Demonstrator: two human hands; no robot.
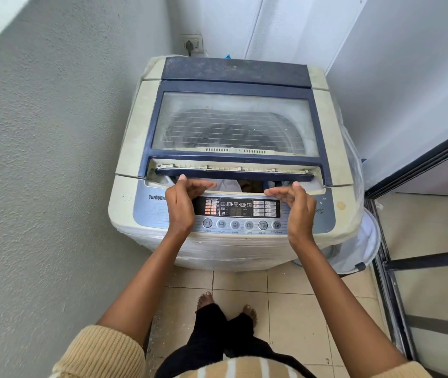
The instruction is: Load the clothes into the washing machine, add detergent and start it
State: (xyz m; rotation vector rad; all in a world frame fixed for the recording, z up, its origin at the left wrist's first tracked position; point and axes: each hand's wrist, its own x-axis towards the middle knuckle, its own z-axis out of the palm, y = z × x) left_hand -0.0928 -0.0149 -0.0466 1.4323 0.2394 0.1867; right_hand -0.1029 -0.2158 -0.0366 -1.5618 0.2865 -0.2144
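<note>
1. Washing machine (pixel 133 137): top-loader, backed into a corner, and you stand square to its front.
2. Lid (pixel 233 121): glass-paned and lying almost flat. Its front edge is raised just off the rim, which leaves a narrow gap. This looks like the last stage of lowering it, so loading appears to be done.
3. Clothes (pixel 225 186): inside the tub. Pale fabric shows through the gap and darker shapes show under the glass.
4. Control panel (pixel 236 207): directly below your hands, with indicator lamps lit. The start step is probably near. Nothing shows whether detergent has gone in.
5. Left hand (pixel 183 199): released, thumb tip on the lid's front edge, fingers straight beneath it, so it steadies the lid without gripping it.
6. Right hand (pixel 293 203): the same pose, holding nothing, placed symmetrically to keep the lid level.

Surroundings:
7. Rough grey wall (pixel 54 132): on your left.
8. Beige tiled floor (pixel 285 296): gritty near the wall.
9. Mesh laundry basket (pixel 362 246): wedged beside the machine on the right.
10. Wall socket (pixel 193 45): behind the machine, with a plug inserted.
</note>
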